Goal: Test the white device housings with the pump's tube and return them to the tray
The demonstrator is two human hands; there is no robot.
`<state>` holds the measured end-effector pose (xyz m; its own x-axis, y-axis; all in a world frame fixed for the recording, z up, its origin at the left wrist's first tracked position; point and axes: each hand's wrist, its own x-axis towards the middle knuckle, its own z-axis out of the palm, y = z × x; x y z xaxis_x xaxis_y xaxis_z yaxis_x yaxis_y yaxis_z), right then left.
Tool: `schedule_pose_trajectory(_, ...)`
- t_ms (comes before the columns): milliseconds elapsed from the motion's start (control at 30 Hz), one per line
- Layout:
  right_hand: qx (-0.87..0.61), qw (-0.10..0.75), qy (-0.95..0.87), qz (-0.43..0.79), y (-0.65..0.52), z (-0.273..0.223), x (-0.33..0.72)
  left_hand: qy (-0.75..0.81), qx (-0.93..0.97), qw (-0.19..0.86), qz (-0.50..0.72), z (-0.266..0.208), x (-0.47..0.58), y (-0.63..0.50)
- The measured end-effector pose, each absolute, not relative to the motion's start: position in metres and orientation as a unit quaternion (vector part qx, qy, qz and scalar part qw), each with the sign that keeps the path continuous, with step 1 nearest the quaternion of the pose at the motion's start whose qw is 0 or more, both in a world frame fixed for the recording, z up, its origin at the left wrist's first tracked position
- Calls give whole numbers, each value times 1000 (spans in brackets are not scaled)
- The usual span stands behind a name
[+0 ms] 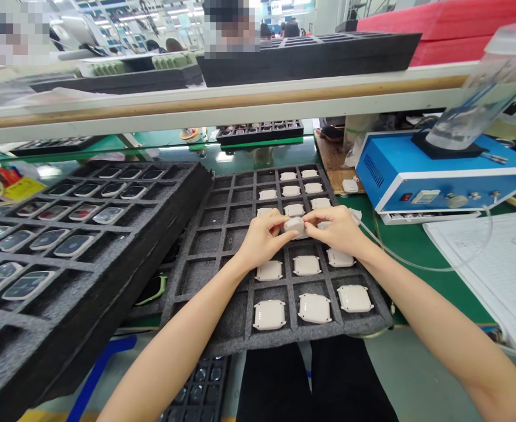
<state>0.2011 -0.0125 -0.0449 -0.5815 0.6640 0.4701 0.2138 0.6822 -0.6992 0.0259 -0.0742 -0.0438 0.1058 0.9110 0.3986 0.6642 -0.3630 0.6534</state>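
Both hands meet over a dark grey foam tray (196,239) with square compartments. Between them is a beige watch case (295,226), pinched at its left side by my left hand (267,234) and at its right by my right hand (335,230). Several like cases lie in the tray's right-hand columns, among them one watch case (270,315) at the near edge and another (307,265) just below my hands. Compartments on the tray's left side hold no cases. My fingers partly cover the held case and those around it.
Left stands a taller foam tray stack (152,234) with glass-faced watches. A green watch frame (152,290) shows beneath it. At right are a blue control box (442,170), a clear tube (469,99) and papers (473,246). A shelf (258,102) crosses above; a person sits beyond.
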Motion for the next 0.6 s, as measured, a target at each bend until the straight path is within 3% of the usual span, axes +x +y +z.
schedule_pose_trajectory(300, -329, 397, -813, 270, -16, -56, 190, 574, 694, 163, 404, -50, 28, -70)
schedule_pose_trajectory(600, -391, 419, -762, 302, 3, -63, 194, 595, 591, 191, 510, -54, 21, -63)
